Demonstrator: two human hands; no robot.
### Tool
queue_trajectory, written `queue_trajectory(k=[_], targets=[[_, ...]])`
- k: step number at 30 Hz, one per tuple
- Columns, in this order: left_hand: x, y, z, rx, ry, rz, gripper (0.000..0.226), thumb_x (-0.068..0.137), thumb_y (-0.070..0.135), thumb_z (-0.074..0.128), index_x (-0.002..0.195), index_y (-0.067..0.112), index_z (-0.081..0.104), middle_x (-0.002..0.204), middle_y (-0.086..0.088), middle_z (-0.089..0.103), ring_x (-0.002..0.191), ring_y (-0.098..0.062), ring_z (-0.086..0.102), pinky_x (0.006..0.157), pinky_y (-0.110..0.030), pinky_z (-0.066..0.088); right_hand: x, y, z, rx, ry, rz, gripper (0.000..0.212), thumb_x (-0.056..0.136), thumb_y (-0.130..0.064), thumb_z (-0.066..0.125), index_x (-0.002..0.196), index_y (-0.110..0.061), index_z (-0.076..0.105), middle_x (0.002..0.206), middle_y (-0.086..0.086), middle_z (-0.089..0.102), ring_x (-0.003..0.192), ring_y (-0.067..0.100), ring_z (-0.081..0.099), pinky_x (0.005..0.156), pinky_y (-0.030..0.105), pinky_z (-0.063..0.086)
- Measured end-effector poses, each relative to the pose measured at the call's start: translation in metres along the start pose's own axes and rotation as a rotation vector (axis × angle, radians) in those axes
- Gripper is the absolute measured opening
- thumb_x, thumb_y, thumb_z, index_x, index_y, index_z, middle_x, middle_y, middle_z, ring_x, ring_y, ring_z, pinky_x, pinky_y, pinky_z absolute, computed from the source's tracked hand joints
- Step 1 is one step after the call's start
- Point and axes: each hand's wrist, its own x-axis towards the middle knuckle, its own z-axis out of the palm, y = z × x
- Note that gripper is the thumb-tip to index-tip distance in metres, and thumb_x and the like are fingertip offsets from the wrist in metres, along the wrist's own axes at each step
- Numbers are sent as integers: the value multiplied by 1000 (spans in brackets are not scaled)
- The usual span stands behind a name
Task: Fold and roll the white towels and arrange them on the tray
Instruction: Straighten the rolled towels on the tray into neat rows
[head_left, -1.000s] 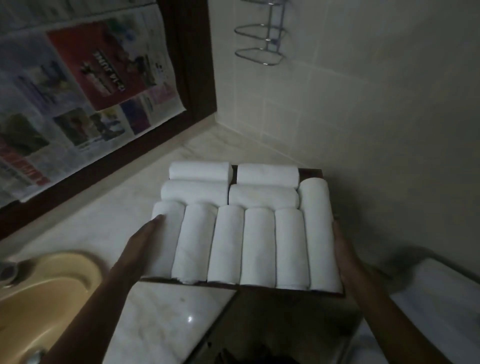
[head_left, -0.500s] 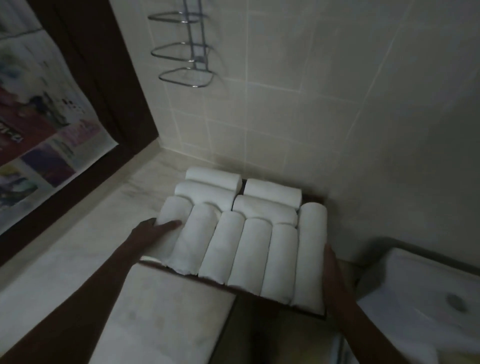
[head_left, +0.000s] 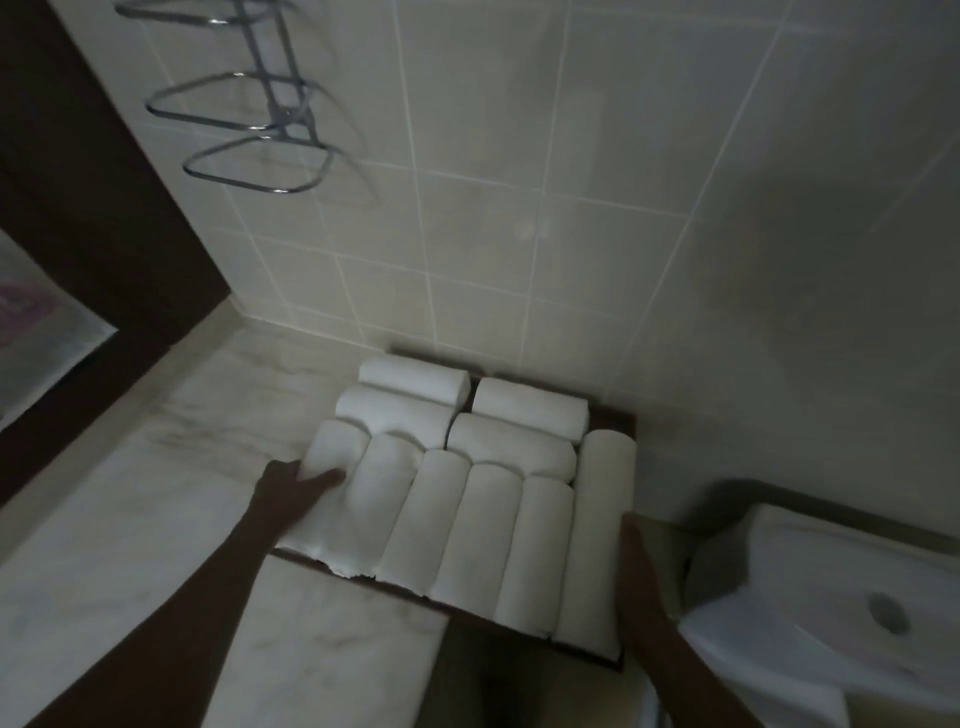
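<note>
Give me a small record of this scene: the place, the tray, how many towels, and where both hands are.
Place: marble counter by a tiled wall, wire rack above
Tray: dark, near right corner past the counter's edge
Towels: ten white rolls, six lengthwise in front, four crosswise behind
Left hand: at the left edge, thumb on the leftmost roll
Right hand: against the right side, fingers hidden
Task state: all visible rolls on the tray

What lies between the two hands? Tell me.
In the head view, six rolled white towels lie side by side on the tray. The left hand touches the leftmost and the right hand flanks the rightmost.
</note>
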Motion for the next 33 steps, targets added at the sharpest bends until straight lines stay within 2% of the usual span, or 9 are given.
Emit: queue_trajectory(k=[5, 7, 11, 14, 18, 22, 25, 29, 33], targets=[[-20, 2, 9, 79, 95, 13, 102, 59, 83, 68, 135, 15, 63, 119, -15, 69, 109, -36, 65, 96, -50, 53, -3, -18, -4, -153, -21, 0, 58, 104, -52, 42, 147, -13, 50, 134, 7, 56, 122, 27, 53, 112, 44, 39], [-49, 2, 17, 89, 240, 6, 87, 77, 63, 78, 146, 15, 53, 134, -20, 59, 125, -42, 54, 106, -57, 45, -2, -27, -10, -288, 8, -84, 35, 110, -32, 40, 114, -9, 66, 114, 14, 65, 105, 28, 58, 91, 37, 48], [-116, -8, 39, -22, 456, 77, 66, 84, 18, 82, 143, 7, 53, 136, -25, 51, 127, -44, 47, 106, -59, 41, 9, -29, -27, -483, -72, -119, 26, 105, -44, 53, 96, -24, 66, 98, 8, 67, 95, 29, 65, 88, 49, 56], [-155, -18, 62, -197, 459, 69, 66, 83, 7, 82, 141, 5, 51, 133, -23, 49, 115, -38, 56, 101, -53, 49, 23, -21, -37, -496, -168, -105, 69, 80, -79, 60, 121, -23, 64, 113, -1, 65, 105, 23, 63, 99, 51, 53], [-193, -12, 102, -591, 278, -199, 57, 88, 18, 78, 137, 14, 49, 129, -12, 58, 105, -27, 61, 90, -42, 50, 16, -31, -27, -509, -230, -105, 50, 103, -37, 58, 148, -18, 45, 126, 0, 52, 115, 23, 53, 108, 56, 47], [-216, 5, 133, -1082, -79, -419, 28, 103, 4, 52, 130, 3, 54, 117, -22, 65, 107, -40, 61, 96, -49, 46, 8, -31, -29, -540, -233, -133, 58, 94, -41, 71, 145, -22, 49, 134, -1, 60, 117, 22, 60, 103, 55, 52], [-223, 19, 138, -1044, -245, -401, 17, 103, 8, 52, 105, 1, 67, 113, -23, 66, 111, -41, 61, 102, -50, 46, -2, -28, -24, -544, -252, -158, 56, 94, -32, 74, 144, -20, 53, 133, 3, 64, 113, 21, 63, 98, 49, 56], [-213, 13, 139, -1023, -239, -306, 42, 92, 26, 75, 126, 4, 62, 121, -15, 66, 118, -34, 61, 104, -44, 53, -10, -32, 5, -575, -338, -169, 53, 95, -27, 73, 143, -17, 53, 125, -3, 62, 109, 17, 61, 82, 26, 52], [-200, 3, 131, -1141, -137, -272, 33, 105, 5, 52, 136, -5, 56, 129, -22, 61, 118, -37, 57, 101, -45, 47, -12, -29, 45, -673, -379, -187, 70, 87, -50, 76, 144, -17, 54, 133, 2, 64, 113, 20, 64, 94, 40, 56]])
